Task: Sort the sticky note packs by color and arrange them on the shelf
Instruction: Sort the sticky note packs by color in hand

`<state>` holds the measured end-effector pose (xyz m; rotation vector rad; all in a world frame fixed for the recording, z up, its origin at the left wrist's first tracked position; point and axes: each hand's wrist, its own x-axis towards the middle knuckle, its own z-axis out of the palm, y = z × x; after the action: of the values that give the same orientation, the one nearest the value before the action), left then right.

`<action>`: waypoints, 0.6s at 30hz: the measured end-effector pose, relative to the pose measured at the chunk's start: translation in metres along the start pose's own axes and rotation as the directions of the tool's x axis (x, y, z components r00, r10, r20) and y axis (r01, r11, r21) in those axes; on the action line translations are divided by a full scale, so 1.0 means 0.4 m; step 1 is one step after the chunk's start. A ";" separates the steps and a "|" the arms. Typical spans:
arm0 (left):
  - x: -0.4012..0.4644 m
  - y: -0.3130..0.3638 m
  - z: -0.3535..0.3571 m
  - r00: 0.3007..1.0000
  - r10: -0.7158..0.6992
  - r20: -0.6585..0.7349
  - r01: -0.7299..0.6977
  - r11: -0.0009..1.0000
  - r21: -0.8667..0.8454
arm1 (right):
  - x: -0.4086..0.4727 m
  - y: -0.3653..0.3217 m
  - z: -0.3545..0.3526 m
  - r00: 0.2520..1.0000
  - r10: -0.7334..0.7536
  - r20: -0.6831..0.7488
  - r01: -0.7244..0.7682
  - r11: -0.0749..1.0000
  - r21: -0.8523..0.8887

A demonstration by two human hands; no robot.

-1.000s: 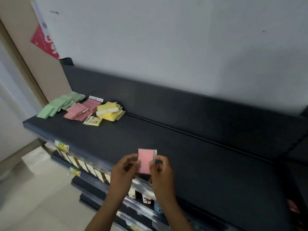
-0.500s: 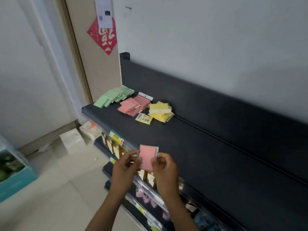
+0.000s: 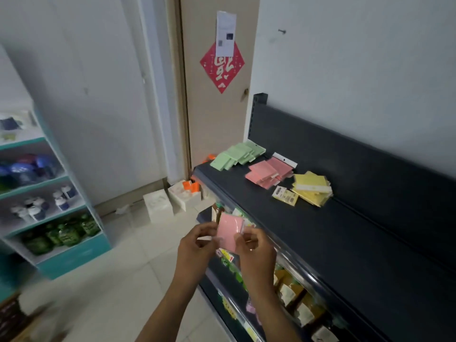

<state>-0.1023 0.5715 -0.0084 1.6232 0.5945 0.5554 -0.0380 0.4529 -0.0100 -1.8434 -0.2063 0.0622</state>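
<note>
I see the dark shelf (image 3: 320, 243) running away up and to the right, its front edge passing just beside my hands; on its far left end lie three colour groups in a row, the green stack (image 3: 237, 155) nearest the end, the pink pile (image 3: 267, 172) next, the yellow pile (image 3: 312, 190) furthest right, with one small printed yellow pack (image 3: 285, 195) just in front of it. The pink pile lies ahead of my hands and slightly right, well apart from them, up the shelf; I judge the coming move is a forward reach over the front edge to that pile. My right hand (image 3: 254, 250) sits on the shelf side and so is the nearer; my left hand (image 3: 195, 245) is over the floor. Both pinch one pink pack (image 3: 229, 232) between fingertips, left on its left edge, right on its right edge; the pack stands nearly upright, long axis vertical, off the shelf.
</note>
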 end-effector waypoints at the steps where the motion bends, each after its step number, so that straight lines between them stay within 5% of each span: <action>1: 0.005 0.000 -0.011 1.000 -0.004 -0.016 0.004 1.000 -0.015 | 0.005 -0.003 0.017 1.000 -0.005 0.009 0.005 1.000 0.007; 18: 0.319 -0.020 -0.083 0.996 -0.020 -0.083 0.026 0.997 0.078 | 0.270 -0.032 0.271 0.998 0.009 0.062 -0.014 0.996 0.086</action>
<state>-0.0289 0.6812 -0.0093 1.6716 0.7028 0.5904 0.0507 0.5778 -0.0211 -1.7578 -0.2326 0.1343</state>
